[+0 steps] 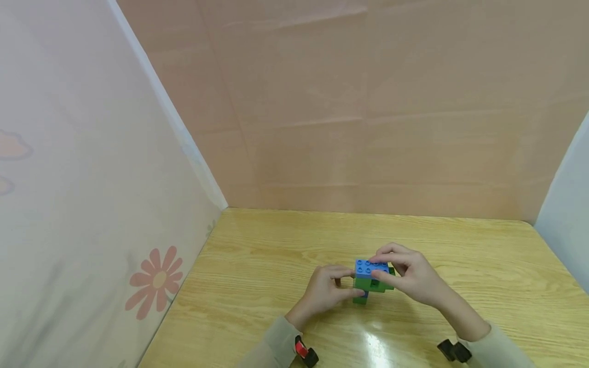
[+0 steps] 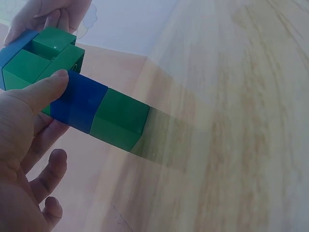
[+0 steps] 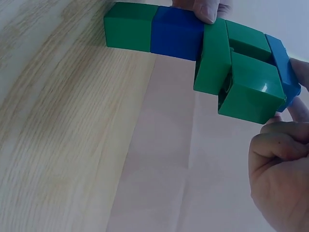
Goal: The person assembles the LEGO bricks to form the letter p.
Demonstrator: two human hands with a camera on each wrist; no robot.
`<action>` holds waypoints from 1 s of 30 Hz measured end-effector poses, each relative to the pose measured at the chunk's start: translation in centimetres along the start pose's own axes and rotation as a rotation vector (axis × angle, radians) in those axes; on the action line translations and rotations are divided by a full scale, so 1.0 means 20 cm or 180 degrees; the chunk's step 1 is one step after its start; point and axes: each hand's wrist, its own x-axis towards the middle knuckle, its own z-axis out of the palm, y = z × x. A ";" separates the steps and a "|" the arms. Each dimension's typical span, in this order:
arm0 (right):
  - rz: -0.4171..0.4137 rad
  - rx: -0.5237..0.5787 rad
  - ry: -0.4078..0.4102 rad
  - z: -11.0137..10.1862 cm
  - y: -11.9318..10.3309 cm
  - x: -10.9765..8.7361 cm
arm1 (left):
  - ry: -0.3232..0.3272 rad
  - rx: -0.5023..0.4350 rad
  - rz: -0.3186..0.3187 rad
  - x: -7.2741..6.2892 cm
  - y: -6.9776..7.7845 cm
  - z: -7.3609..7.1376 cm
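Note:
A stack of toy building bricks stands upright on the table. At its foot is a green brick (image 2: 120, 118) with a dark blue brick (image 3: 176, 31) above it. Higher up, several green bricks (image 3: 253, 87) jut sideways with a gap between two of them, and a studded lighter blue brick (image 1: 365, 268) caps the stack. My left hand (image 1: 324, 291) grips the stack from the left, thumb at the top of the dark blue brick. From the right, my right hand (image 1: 416, 278) pinches the blue top brick, covering some of its studs.
The wood-grain table (image 1: 257, 255) reflects a bright light near its front. Behind it rises a creased tan backdrop (image 1: 313, 112). A pale panel with a printed flower (image 1: 159, 279) borders the left side, and another pale panel (image 1: 568, 204) the right.

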 end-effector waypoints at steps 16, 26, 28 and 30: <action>-0.0061 -0.0268 -0.0106 -0.01 -0.02 0.02 | -0.0028 0.0000 -0.0111 0.00 0.03 -0.03; 0.0041 -0.0351 -0.0086 -0.02 -0.02 0.01 | -0.0073 -0.0132 -0.0240 -0.01 0.02 -0.01; 0.0111 -0.0396 -0.0074 -0.03 -0.02 -0.01 | -0.0095 -0.0196 -0.0293 -0.01 0.02 -0.01; 0.0191 -0.0410 -0.0053 -0.05 -0.02 -0.03 | -0.0115 -0.0251 -0.0337 -0.01 0.02 -0.01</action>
